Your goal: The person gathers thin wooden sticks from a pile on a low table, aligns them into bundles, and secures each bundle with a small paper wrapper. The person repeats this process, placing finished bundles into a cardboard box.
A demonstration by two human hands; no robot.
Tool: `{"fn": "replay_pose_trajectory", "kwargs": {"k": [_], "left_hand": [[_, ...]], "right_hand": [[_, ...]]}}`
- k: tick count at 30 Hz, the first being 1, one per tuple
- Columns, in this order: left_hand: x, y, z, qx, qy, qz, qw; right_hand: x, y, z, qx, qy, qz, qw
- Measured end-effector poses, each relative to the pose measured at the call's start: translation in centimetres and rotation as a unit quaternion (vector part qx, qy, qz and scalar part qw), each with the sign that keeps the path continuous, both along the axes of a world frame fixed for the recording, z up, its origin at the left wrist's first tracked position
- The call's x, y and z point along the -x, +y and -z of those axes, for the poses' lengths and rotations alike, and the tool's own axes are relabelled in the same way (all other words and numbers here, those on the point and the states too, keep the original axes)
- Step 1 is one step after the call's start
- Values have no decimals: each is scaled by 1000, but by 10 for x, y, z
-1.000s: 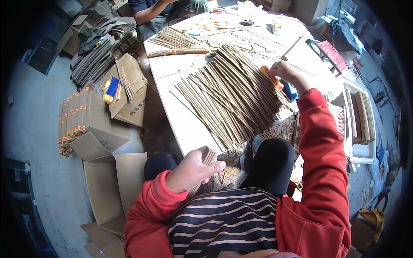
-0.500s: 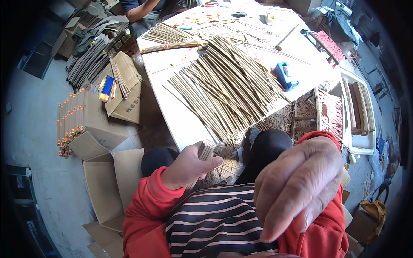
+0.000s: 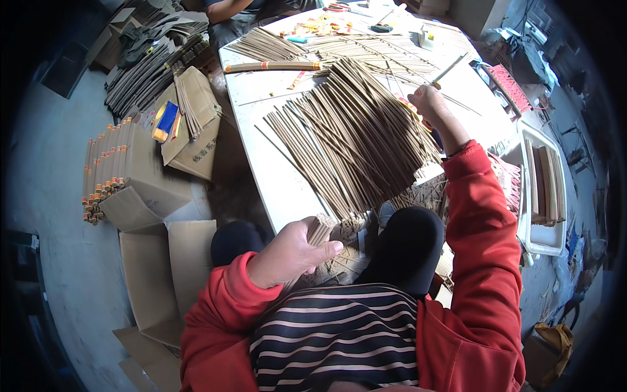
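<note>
My left hand (image 3: 282, 256) is wrapped round a bundle of thin brown incense sticks (image 3: 320, 228), its cut ends facing up above my lap. Out over the table's right side, my right hand (image 3: 428, 104) is closed, with its fingertips beside a red and yellow paper strip (image 3: 406, 103). What those fingers grip, if anything, I cannot make out. Just beyond this hand lies a thin stick-like tool (image 3: 452, 68). Between my hands a broad heap of loose incense sticks (image 3: 346, 137) covers the near part of the white table (image 3: 261, 176). A blue tape dispenser (image 3: 436, 136) is mostly hidden by my right wrist.
A labelled bundle (image 3: 271, 66) lies at the table's far left. Stacked bundles (image 3: 104, 170) and cardboard boxes (image 3: 147, 281) stand on the left. At the right is a white tub (image 3: 545, 242) holding sticks. Another person's arm (image 3: 228, 9) shows at the back.
My right hand has gone from close in front of me, above my lap, forward to the table's right side. My left hand keeps holding the bundle in nearly the same place.
</note>
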State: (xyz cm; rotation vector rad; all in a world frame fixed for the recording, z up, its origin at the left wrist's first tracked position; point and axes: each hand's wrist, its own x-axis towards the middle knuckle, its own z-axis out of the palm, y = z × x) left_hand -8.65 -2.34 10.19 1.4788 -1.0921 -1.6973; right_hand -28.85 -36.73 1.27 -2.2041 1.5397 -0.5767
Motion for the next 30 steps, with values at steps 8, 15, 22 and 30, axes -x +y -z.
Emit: {"fn": "replay_pose_trajectory", "kwargs": {"k": [8,15,22,30], "left_hand": [[-8,1,3,3,9,-6,1000],[-8,4,2,10,14,3,1000],[0,11,-3,44,12,-23,999],[-1,19,-10,79,3,-24,997]], "right_hand": [[-10,-22,23,-116,56,-8,992],[-4,-6,16,-53,-5,-34,998],[2,-1,9,315,-71,-196,926],[-16,179,-105,-182,-410,-232,863]]}}
